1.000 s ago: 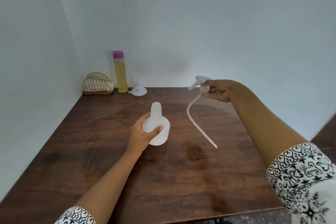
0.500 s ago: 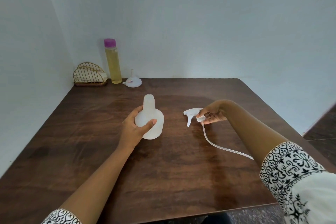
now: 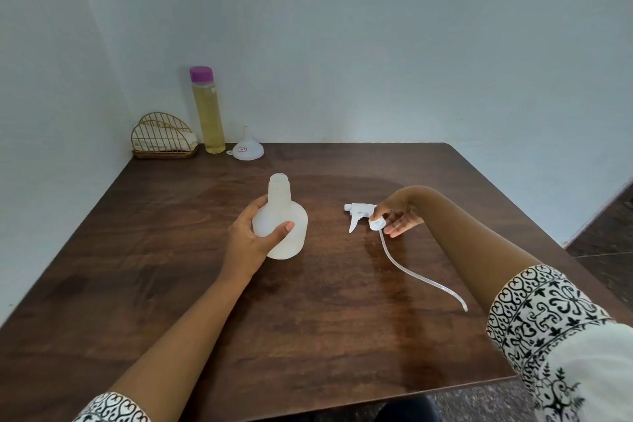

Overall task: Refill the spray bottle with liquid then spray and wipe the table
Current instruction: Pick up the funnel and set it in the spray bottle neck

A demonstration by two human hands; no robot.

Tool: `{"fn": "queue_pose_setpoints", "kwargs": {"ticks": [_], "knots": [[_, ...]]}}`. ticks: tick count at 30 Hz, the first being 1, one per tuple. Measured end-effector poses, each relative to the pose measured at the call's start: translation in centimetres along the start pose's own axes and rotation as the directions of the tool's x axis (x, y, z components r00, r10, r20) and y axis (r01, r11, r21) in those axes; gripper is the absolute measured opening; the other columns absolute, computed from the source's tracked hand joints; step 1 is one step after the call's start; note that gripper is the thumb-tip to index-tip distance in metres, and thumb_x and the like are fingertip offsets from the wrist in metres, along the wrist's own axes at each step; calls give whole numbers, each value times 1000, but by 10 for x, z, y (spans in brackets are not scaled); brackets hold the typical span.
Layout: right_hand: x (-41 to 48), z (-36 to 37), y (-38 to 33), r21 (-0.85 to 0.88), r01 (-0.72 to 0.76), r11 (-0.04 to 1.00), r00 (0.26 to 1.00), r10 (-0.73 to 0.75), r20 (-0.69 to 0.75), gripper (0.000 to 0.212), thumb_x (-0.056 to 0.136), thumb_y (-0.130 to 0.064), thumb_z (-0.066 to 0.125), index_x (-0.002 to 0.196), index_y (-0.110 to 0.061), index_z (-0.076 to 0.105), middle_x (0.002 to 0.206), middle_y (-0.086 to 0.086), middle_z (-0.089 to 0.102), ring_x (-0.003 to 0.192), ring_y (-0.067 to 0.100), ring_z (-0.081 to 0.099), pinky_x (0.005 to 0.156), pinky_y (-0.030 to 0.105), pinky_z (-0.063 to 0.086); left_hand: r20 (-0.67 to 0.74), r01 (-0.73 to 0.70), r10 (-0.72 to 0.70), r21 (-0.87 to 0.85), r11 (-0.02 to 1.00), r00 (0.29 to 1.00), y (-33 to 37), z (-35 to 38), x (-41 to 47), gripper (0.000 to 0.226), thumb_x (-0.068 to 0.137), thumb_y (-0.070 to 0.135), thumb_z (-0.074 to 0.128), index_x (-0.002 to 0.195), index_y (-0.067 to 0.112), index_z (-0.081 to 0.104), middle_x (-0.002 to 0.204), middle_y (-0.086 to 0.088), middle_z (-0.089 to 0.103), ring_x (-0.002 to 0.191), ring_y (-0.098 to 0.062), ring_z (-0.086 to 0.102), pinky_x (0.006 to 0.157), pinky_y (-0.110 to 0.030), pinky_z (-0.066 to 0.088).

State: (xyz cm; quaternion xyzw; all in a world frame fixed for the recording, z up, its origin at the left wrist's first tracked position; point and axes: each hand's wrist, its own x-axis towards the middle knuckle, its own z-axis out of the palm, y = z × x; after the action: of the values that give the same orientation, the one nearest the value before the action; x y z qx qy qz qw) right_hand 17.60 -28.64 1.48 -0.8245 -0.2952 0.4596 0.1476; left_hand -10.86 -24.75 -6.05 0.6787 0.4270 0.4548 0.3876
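A white translucent spray bottle [image 3: 286,216] stands upright and uncapped in the middle of the dark wooden table [image 3: 171,284]. My left hand [image 3: 253,236] grips its round body. The white trigger spray head [image 3: 359,214] lies on the table to the right, its clear tube [image 3: 411,272] curving toward me. My right hand [image 3: 399,214] still touches the head at its collar, fingers loosely curled around it. A tall bottle of yellow liquid with a purple cap [image 3: 207,111] and a small white funnel [image 3: 247,148] stand at the back left.
A gold wire holder with folded cloths [image 3: 162,137] sits in the back left corner against the wall. White walls close the table's back and left sides. The table's right and near edges drop to a dark floor [image 3: 603,250].
My right hand has carried the spray head down from the air and laid it on the table to the right of the bottle. My left hand kept hold of the bottle.
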Motion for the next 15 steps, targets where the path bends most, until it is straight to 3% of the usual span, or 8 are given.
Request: {"fn": "queue_pose_setpoints", "kwargs": {"ticks": [4,7,10,15], "knots": [[-3,-4,-11,-159,-6,987,997,-8,-81,72,81,-45,69,134,-3,45,114,16,54,97,27,60,83,39,55,23,6,-6,-30,1000,1000,-1,-2,0,80,60,62,72,129,29,52,125,5,56,111,-15,54,81,-26,53],[0,-4,-31,-408,71,910,944,-194,-268,73,79,-58,63,129,-7,49,125,14,54,111,31,56,92,41,50,25,18,-18,-20,1000,1000,-2,-4,1,86,57,65,71,132,26,51,129,3,56,113,-15,54,84,-29,55],[15,9,-62,-481,270,834,827,-457,-327,57,81,-52,64,113,-4,54,114,13,60,104,29,58,85,34,46,33,20,-20,-10,1000,999,-4,-3,2,81,61,61,75,131,29,50,129,4,55,114,-15,53,85,-28,55],[45,56,-129,-377,529,760,761,-621,-184,55,86,-33,65,129,-3,50,132,14,55,122,29,50,100,36,39,32,27,-27,-16,999,999,-8,-2,2,79,59,67,68,127,32,50,130,7,54,115,-14,53,89,-35,56]]}}
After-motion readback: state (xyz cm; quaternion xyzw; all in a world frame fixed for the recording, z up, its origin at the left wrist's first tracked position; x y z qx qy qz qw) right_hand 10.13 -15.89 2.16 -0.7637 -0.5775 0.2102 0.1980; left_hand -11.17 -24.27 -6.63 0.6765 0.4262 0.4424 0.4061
